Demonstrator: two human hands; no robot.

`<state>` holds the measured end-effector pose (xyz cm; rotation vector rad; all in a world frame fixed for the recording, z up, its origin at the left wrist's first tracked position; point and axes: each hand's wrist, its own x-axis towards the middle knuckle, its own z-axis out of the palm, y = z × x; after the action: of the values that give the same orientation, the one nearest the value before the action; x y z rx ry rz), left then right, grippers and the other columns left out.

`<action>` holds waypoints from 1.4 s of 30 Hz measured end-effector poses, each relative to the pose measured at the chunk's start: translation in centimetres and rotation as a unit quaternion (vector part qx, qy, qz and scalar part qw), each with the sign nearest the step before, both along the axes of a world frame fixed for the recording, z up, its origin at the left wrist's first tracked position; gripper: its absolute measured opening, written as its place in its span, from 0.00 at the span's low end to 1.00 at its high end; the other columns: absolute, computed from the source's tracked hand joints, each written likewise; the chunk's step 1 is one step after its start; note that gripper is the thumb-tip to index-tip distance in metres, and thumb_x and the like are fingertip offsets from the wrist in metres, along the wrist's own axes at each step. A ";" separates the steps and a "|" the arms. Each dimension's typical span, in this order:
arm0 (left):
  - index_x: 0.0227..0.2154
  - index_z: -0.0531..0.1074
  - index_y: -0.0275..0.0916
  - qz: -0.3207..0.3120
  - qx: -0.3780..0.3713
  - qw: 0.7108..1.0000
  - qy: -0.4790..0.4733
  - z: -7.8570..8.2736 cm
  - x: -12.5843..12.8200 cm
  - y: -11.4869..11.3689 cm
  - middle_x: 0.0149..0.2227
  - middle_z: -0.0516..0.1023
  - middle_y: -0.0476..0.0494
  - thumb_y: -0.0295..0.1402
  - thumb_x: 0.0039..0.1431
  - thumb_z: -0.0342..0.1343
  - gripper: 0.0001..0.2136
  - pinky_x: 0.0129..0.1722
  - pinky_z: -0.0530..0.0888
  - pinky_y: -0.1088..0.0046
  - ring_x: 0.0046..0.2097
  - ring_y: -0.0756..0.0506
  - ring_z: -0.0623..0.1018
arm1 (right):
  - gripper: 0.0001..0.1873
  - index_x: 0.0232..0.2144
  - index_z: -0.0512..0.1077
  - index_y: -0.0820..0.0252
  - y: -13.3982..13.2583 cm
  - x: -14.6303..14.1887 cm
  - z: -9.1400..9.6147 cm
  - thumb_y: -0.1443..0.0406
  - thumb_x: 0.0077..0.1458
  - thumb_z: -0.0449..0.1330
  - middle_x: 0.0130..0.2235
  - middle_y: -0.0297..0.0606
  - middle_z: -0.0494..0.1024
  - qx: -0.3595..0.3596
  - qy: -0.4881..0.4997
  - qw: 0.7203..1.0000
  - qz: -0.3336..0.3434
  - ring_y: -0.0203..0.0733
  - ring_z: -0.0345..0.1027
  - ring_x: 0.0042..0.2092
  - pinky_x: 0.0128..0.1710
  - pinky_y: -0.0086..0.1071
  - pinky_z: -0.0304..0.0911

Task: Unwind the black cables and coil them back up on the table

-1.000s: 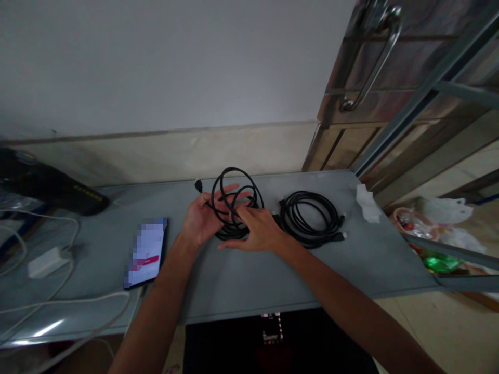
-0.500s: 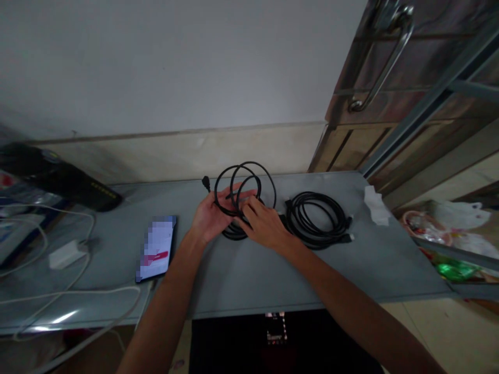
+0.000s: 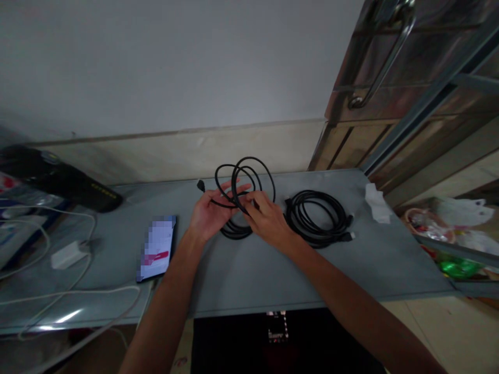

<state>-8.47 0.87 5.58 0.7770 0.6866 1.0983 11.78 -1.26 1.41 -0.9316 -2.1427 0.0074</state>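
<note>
A black cable hangs in loose loops between my two hands, raised over the tabletop. My left hand is palm up with its thumb over the cable and the loops lying across its fingers. One connector sticks out beyond the left thumb. My right hand pinches the cable near the middle of the loops, fingers closed. Beneath the hands lies another coil of black cable, partly hidden by them. To the right of my right hand rests a coiled black cable with its plugs pointing right.
A phone lies left of my left forearm, near a white charger with white cords. At the far left a black bottle lies tilted. Crumpled white paper sits at the table's right end. A wall runs behind.
My right hand has moved slightly right, drawing its loop apart from those on the left hand. The loops have shifted, and the left connector has swung a little left and down.
</note>
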 end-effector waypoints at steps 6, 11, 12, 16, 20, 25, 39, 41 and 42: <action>0.57 0.81 0.34 -0.029 -0.005 0.999 -0.034 -0.4 -0.1 0.3 0.59 0.86 0.29 0.30 0.59 0.59 0.23 0.68 0.75 0.44 0.59 0.30 0.86 | 0.14 0.49 0.74 0.57 0.7 0.3 0.2 0.62 0.82 0.48 0.48 0.49 0.85 -0.047 0.128 0.991 -0.020 0.53 0.79 0.52 0.60 0.51 0.73; 0.63 0.78 0.30 -0.117 -0.023 0.992 -0.050 -0.7 -0.6 0.1 0.62 0.84 0.24 0.30 0.58 0.57 0.29 0.69 0.73 0.38 0.59 0.26 0.86 | 0.17 0.45 0.67 0.52 0.4 0.5 0.0 0.53 0.84 0.45 0.40 0.41 0.86 -0.120 0.230 0.965 -0.029 0.47 0.83 0.43 0.47 0.40 0.77; 0.64 0.78 0.30 -0.138 -0.029 0.989 -0.052 -0.9 -0.8 0.1 0.62 0.83 0.25 0.30 0.58 0.57 0.30 0.68 0.74 0.37 0.59 0.25 0.86 | 0.17 0.45 0.66 0.52 0.3 0.6 0.0 0.52 0.84 0.45 0.38 0.40 0.86 -0.133 0.231 0.963 -0.030 0.46 0.83 0.41 0.45 0.39 0.77; 0.61 0.80 0.32 -0.172 -0.060 0.981 -0.067 -1.7 -1.1 0.2 0.57 0.86 0.28 0.36 0.67 0.57 0.23 0.64 0.78 0.38 0.56 0.28 0.86 | 0.15 0.48 0.67 0.53 0.3 0.4 -0.1 0.53 0.84 0.46 0.37 0.40 0.86 -0.150 0.167 0.974 0.021 0.46 0.83 0.39 0.43 0.39 0.78; 0.61 0.80 0.33 -0.146 -0.090 0.985 -0.033 -1.6 -0.7 0.1 0.58 0.85 0.26 0.59 0.77 0.50 0.33 0.57 0.82 0.45 0.54 0.29 0.85 | 0.12 0.51 0.70 0.56 0.1 -0.2 0.0 0.58 0.83 0.49 0.49 0.50 0.86 -0.089 0.079 0.990 0.078 0.52 0.83 0.54 0.57 0.47 0.78; 0.64 0.78 0.33 -0.118 -0.075 0.990 -0.015 -0.6 -0.6 0.0 0.60 0.84 0.23 0.73 0.70 0.45 0.46 0.54 0.83 0.48 0.62 0.24 0.83 | 0.17 0.48 0.73 0.59 -0.7 -0.7 -0.2 0.55 0.83 0.50 0.44 0.50 0.86 -0.044 0.008 0.996 0.080 0.49 0.84 0.48 0.50 0.41 0.77; 0.35 0.77 0.35 -0.007 -0.094 0.995 0.028 -0.1 -1.7 1.0 0.17 0.55 0.62 0.35 0.68 0.70 0.10 0.15 0.58 0.82 0.15 0.58 0.54 | 0.33 0.34 0.78 0.58 -0.2 -0.3 -0.5 0.37 0.74 0.56 0.28 0.35 0.82 0.098 -0.107 0.985 0.090 0.39 0.73 0.31 0.39 0.37 0.61; 0.32 0.76 0.37 0.055 -0.045 0.992 0.107 -0.7 -1.5 1.2 0.18 0.60 0.61 0.35 0.56 0.77 0.14 0.16 0.58 0.79 0.16 0.57 0.58 | 0.32 0.34 0.78 0.58 0.1 -0.3 -0.6 0.39 0.75 0.56 0.29 0.35 0.81 0.111 -0.105 0.984 0.093 0.39 0.73 0.32 0.41 0.37 0.61; 0.33 0.77 0.38 0.095 -0.020 0.985 0.143 -1.0 -1.5 1.3 0.19 0.63 0.59 0.36 0.52 0.79 0.15 0.16 0.59 0.78 0.17 0.56 0.61 | 0.32 0.34 0.78 0.59 0.2 -0.3 -0.6 0.40 0.76 0.56 0.29 0.35 0.81 0.117 -0.103 0.983 0.095 0.39 0.73 0.32 0.42 0.37 0.61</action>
<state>-10.00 2.15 4.60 0.8577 1.0401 1.1525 11.47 -1.08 0.78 -0.6115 -2.3540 -0.2502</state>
